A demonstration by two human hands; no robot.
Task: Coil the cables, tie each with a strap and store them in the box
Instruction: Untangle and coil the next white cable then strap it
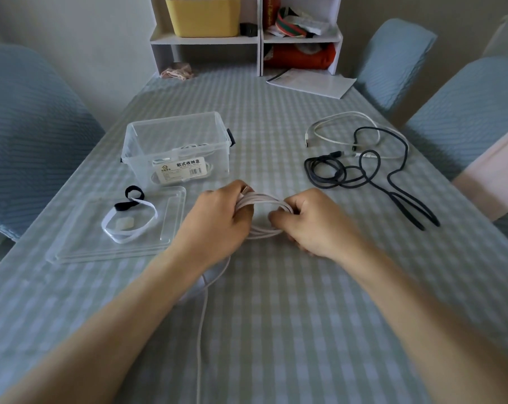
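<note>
A white cable (265,201) is wound into several loops between my hands at the middle of the table. My left hand (214,223) grips the left side of the coil and my right hand (311,225) grips its right side. The cable's loose tail (201,325) runs down toward me under my left forearm. The clear plastic box (176,147) stands behind my left hand with a coiled white cable inside. Its lid (115,228) lies flat in front of it, holding a white strap (128,223) and a black strap (133,196).
A dark cable (363,173) and another white cable (343,126) lie loose on the right of the checked tablecloth. Papers (311,81) and a white shelf unit (247,33) sit at the far end. Blue-covered chairs (28,135) stand on both sides.
</note>
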